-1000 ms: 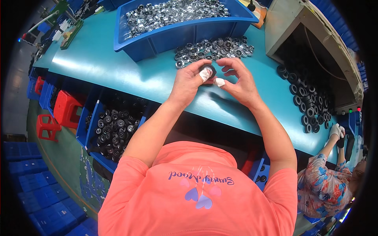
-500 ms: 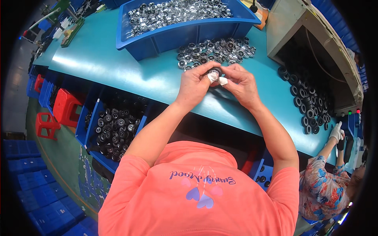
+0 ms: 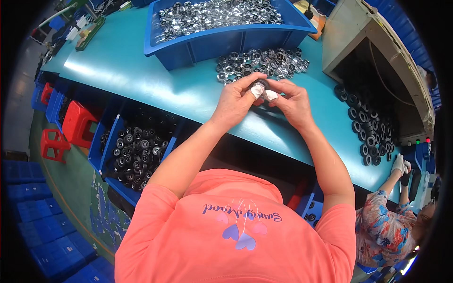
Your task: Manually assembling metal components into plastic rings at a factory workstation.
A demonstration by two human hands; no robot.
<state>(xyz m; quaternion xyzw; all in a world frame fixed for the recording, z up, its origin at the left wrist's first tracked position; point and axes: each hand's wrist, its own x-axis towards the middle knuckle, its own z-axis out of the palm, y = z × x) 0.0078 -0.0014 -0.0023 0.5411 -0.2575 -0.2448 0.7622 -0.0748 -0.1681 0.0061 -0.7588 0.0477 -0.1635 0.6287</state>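
Blue plastic formed the tub [image 3: 226,42], the landmark for this view. Below the tub and to its left, a bin [image 3: 120,190] under table level held heaped black wheels [image 3: 139,153], apparently pieces already done. The tub itself was full of clear discs [image 3: 217,20], which seemed not yet handled. In front of the tub, the left hand [image 3: 234,97] was closed on a dark ring [image 3: 264,84]; this piece appeared partway through, though white-wrapped thumbs hid whether a disc sat inside it. Between ring and tub, a loose pile of discs [image 3: 271,62] lay on the table [image 3: 184,94], judged as left to do. The right hand [image 3: 293,101] met the left, pinching the ring's other side. To the tub's right and lower in view, many loose black rings [image 3: 370,129] also seemed left to use.
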